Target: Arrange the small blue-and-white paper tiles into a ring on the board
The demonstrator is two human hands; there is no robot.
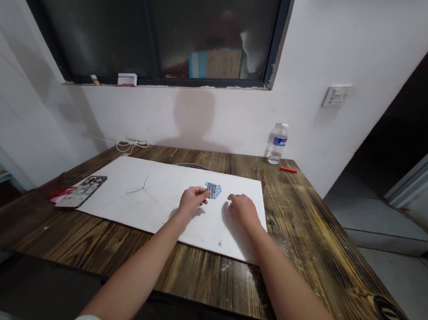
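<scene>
My left hand (191, 202) is closed in a pinch on the left edge of a small flat blue-and-grey piece (213, 190) with fanned stripes. I cannot make out its exact kind. A bit of blue also shows just behind that hand's knuckles. To the right of the piece, my right hand (243, 209) hovers low with its fingers bent and slightly apart, touching nothing that I can see. Both hands are over a white board (162, 217) lying on the wooden table. Thin dark lines (143, 188) mark the board's left half.
A patterned phone-like slab (84, 192) lies at the board's left end, beside red strings (62, 189). Behind the board is a coiled white cord (133, 144). A water bottle (278, 145) and a red pen (288, 169) are at the table's back right, near the wall.
</scene>
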